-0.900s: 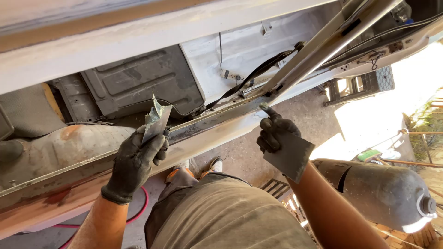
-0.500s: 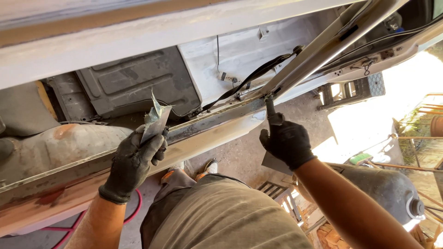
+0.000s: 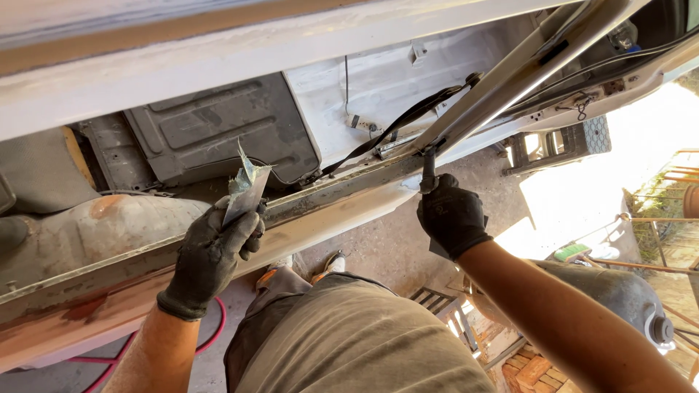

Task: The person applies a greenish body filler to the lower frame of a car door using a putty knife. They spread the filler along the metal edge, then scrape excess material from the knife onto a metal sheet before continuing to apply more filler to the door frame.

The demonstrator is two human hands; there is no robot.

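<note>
Fingers of our gloved right hand [image 3: 453,217] clamp a dark tool handle [image 3: 428,169] standing upright against the car's door sill [image 3: 328,200].
Our gloved left hand [image 3: 211,255] grips a smeared metal scraper [image 3: 246,191], its blade pointing up just above the sill's grimy channel. We see white, rust-spotted bodywork [image 3: 87,233], a grey floor panel [image 3: 211,131] inside, and below us a dirt floor [image 3: 393,247], bricks [image 3: 531,371] and a grey tank [image 3: 619,298] in bright sun.

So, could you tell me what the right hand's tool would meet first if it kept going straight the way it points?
Most likely the grey sill channel of the car body: the right hand points its dark tool up at it, the tip apparently already there, though depth is unclear.
</note>
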